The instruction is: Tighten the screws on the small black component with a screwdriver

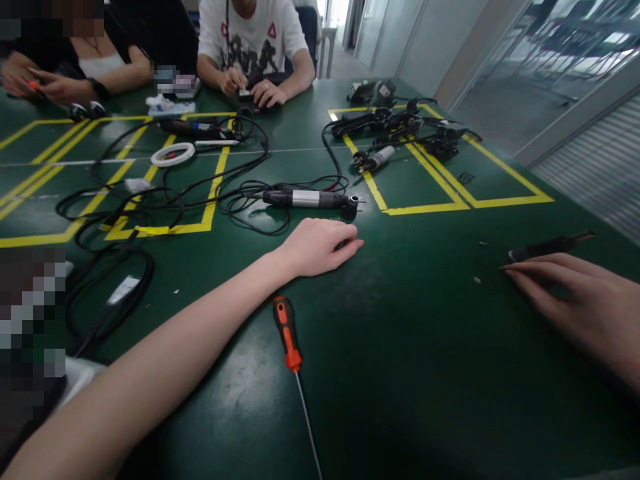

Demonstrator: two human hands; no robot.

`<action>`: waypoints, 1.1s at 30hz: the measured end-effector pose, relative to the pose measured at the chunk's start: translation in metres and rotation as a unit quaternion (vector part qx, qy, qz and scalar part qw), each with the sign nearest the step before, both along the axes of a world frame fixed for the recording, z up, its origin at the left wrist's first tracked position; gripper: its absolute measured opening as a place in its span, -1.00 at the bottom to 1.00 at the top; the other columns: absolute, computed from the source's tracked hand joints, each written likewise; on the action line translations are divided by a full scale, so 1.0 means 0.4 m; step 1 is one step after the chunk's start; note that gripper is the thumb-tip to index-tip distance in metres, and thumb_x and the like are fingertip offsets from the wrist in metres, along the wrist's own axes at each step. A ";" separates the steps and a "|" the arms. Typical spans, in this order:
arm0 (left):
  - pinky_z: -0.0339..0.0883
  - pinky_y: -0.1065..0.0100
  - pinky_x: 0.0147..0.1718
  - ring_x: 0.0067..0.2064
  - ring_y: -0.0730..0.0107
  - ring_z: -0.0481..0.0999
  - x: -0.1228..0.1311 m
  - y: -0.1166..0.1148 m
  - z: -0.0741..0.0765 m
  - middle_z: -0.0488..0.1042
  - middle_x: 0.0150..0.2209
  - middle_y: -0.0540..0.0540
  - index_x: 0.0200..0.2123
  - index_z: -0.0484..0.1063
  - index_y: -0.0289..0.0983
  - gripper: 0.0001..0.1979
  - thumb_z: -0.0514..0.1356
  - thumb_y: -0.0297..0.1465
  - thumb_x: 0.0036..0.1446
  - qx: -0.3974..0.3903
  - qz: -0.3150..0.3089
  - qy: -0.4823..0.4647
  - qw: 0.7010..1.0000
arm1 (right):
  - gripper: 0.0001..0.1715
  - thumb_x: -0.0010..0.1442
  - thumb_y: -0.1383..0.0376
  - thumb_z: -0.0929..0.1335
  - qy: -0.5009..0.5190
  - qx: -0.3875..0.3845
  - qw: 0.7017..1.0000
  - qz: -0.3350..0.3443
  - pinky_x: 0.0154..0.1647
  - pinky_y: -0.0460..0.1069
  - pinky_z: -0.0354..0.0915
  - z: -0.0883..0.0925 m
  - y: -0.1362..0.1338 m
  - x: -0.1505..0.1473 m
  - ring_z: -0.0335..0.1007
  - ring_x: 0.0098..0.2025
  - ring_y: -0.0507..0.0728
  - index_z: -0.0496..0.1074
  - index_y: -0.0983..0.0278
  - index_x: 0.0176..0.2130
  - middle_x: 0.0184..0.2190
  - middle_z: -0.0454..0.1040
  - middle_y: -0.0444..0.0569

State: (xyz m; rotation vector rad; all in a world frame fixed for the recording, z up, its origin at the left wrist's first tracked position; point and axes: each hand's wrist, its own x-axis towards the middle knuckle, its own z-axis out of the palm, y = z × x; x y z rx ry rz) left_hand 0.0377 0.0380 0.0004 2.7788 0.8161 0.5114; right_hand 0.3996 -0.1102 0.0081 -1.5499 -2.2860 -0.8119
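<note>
My left hand rests on the green table with its fingers curled in, and nothing shows in them. Just beyond it lies a black and silver electric screwdriver with an angled head. A screwdriver with an orange and black handle lies below my left wrist, its shaft pointing toward me. At the right, my right hand has thumb and fingertips pinched together; whatever is between them is too small to make out. A dark elongated tool lies right behind those fingers, partly hidden; I cannot tell whether they touch it.
Black cables loop across the left side. A white tape ring lies among them. More corded tools sit at the far right inside yellow tape lines. Two people sit opposite, one in a white shirt.
</note>
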 end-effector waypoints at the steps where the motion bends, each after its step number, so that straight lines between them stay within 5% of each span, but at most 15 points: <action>1: 0.02 0.34 -0.41 -0.32 0.35 0.51 0.000 0.000 0.000 0.59 -0.34 -0.08 -0.35 0.45 -0.26 -0.65 0.05 -0.26 0.47 0.000 0.000 0.000 1.000 | -0.43 0.46 0.06 0.17 0.002 -0.002 1.000 0.000 -0.61 0.07 0.43 0.003 0.001 -0.004 0.61 -0.46 0.24 0.58 0.29 -0.31 -0.36 0.67 0.11; 7: 0.04 0.35 -0.41 -0.32 0.35 0.51 0.000 -0.002 0.004 0.60 -0.33 -0.08 -0.35 0.45 -0.26 -0.65 0.05 -0.26 0.46 0.002 0.001 0.003 1.000 | -0.43 0.48 0.02 0.18 0.022 -0.005 1.000 0.005 -0.71 0.01 0.38 0.020 0.011 -0.024 0.49 -0.65 0.13 0.53 0.29 -0.32 -0.41 0.65 0.05; 14: 0.05 0.34 -0.41 -0.33 0.35 0.52 0.000 0.000 0.005 0.59 -0.35 -0.07 -0.36 0.45 -0.26 -0.64 0.05 -0.26 0.46 0.003 0.000 0.002 1.000 | -0.37 0.53 0.08 0.10 -0.043 0.005 0.997 0.064 -0.63 0.05 0.48 0.025 0.021 -0.024 0.63 -0.49 0.23 0.54 0.30 -0.30 -0.40 0.65 0.13; 20: 0.04 0.33 -0.42 -0.33 0.35 0.52 0.000 -0.002 0.006 0.58 -0.36 -0.06 -0.38 0.44 -0.26 -0.64 0.05 -0.26 0.46 0.003 -0.001 0.002 1.000 | -0.55 0.36 0.01 0.27 0.095 -0.033 0.995 0.000 -0.64 0.09 0.41 0.010 0.013 -0.012 0.58 -0.55 0.25 0.55 0.20 -0.36 -0.45 0.66 0.04; 23: 0.04 0.33 -0.42 -0.34 0.35 0.51 0.001 -0.002 0.005 0.57 -0.37 -0.07 -0.39 0.43 -0.26 -0.63 0.05 -0.25 0.46 0.006 -0.001 0.000 1.000 | -0.68 0.08 -0.04 0.43 0.296 -0.061 0.942 -0.147 -0.54 0.15 0.42 0.028 -0.005 -0.021 0.58 -0.51 0.31 0.57 0.13 -0.42 -0.52 0.62 -0.02; 27: 0.03 0.33 -0.41 -0.34 0.34 0.50 0.001 0.000 0.004 0.56 -0.38 -0.07 -0.40 0.41 -0.25 -0.63 0.05 -0.25 0.46 -0.003 0.000 -0.001 1.000 | -0.77 -0.19 0.05 0.49 0.511 0.029 0.801 -0.312 -0.52 0.18 0.35 0.066 -0.005 -0.044 0.49 -0.47 0.31 0.53 0.11 -0.52 -0.52 0.55 0.02; 31: 0.02 0.33 -0.42 -0.35 0.34 0.49 0.000 0.002 0.004 0.54 -0.40 -0.06 -0.42 0.40 -0.25 -0.63 0.05 -0.25 0.45 -0.009 0.004 -0.004 1.000 | -0.76 -0.26 0.13 0.54 0.615 0.042 0.735 -0.281 -0.46 0.24 0.46 0.061 0.020 -0.035 0.46 -0.45 0.26 0.50 0.15 -0.55 -0.53 0.49 0.00; 33: 0.02 0.33 -0.42 -0.36 0.34 0.48 0.000 0.002 0.003 0.53 -0.41 -0.06 -0.42 0.41 -0.25 -0.62 0.05 -0.24 0.44 -0.009 0.005 -0.006 1.000 | -0.65 -0.32 0.07 0.58 0.626 0.074 0.738 -0.241 -0.25 0.36 0.53 0.038 0.029 -0.019 0.51 -0.36 0.30 0.48 0.15 -0.55 -0.46 0.50 0.02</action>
